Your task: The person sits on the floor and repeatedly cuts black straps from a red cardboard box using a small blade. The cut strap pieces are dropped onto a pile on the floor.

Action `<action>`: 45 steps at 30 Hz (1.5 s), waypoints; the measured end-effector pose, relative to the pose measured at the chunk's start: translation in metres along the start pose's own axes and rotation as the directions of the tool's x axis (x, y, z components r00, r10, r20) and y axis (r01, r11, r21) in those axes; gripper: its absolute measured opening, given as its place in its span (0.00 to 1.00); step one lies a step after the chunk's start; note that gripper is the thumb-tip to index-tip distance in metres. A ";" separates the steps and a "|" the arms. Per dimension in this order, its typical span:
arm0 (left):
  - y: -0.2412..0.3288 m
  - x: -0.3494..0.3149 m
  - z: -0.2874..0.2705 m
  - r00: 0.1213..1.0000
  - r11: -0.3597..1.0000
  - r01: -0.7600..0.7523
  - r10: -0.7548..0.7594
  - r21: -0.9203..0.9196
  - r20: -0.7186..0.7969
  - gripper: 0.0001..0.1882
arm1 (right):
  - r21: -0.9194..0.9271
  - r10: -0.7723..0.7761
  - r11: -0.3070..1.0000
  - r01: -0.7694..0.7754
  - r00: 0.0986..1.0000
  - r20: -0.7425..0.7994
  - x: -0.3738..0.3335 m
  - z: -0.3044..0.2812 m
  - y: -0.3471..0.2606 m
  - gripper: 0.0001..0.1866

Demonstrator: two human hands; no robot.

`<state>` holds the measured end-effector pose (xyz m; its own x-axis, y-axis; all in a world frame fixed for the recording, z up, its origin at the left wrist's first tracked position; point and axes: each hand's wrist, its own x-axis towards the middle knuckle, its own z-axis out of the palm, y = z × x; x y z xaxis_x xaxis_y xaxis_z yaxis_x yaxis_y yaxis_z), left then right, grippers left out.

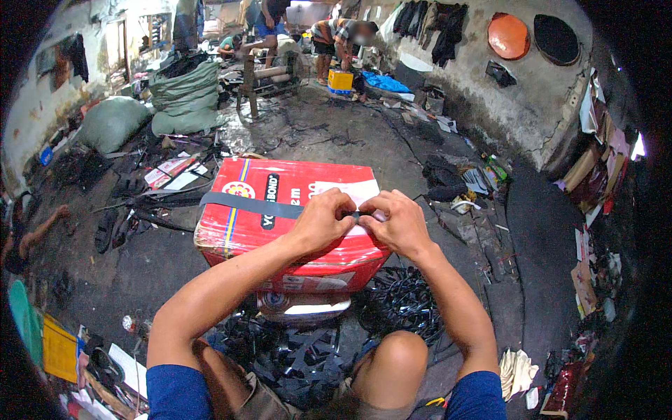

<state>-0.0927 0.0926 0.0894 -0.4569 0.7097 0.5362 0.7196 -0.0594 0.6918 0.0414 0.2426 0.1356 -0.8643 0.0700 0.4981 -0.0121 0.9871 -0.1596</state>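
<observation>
A red box with coloured stripes stands in front of my knees. Across its top lies a flat dark-grey strip, with one end reaching the box's left edge. My left hand is closed in a pinch on the strip towards the right side of the box top. Close beside it, my right hand has thumb and forefinger pressed together at the strip's dark end, which shows between the two hands. A pale sheet lies on the box top under my fingers.
Heaps of black cut scraps and looped black strips lie around my legs. A green sack stands far left. Farther back, a person bends over a yellow box. Someone's arm shows at left.
</observation>
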 end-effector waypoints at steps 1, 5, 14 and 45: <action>0.000 0.000 0.000 1.000 1.000 -0.011 0.011 0.010 -0.007 0.10 | -0.001 -0.009 1.000 0.009 1.000 0.001 -0.001 0.000 0.001 0.11; 0.000 -0.002 -0.002 0.999 0.999 -0.033 0.033 0.039 0.001 0.10 | 0.016 -0.004 1.000 0.004 1.000 0.003 -0.004 -0.002 0.001 0.11; -0.008 0.005 -0.010 0.994 0.999 -0.023 0.020 0.029 0.109 0.13 | 0.133 0.034 0.990 -0.033 0.999 0.000 -0.013 0.001 0.009 0.11; -0.002 0.036 0.000 0.987 0.994 -0.103 0.097 0.042 0.130 0.06 | 0.835 0.609 0.243 -0.493 0.748 0.265 -0.022 0.040 0.035 0.17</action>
<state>-0.1111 0.1179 0.1071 -0.3133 0.7858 0.5333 0.7844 -0.1024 0.6117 0.0394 0.2698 0.0847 -0.7870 0.6149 0.0497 0.0035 0.0851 -0.9964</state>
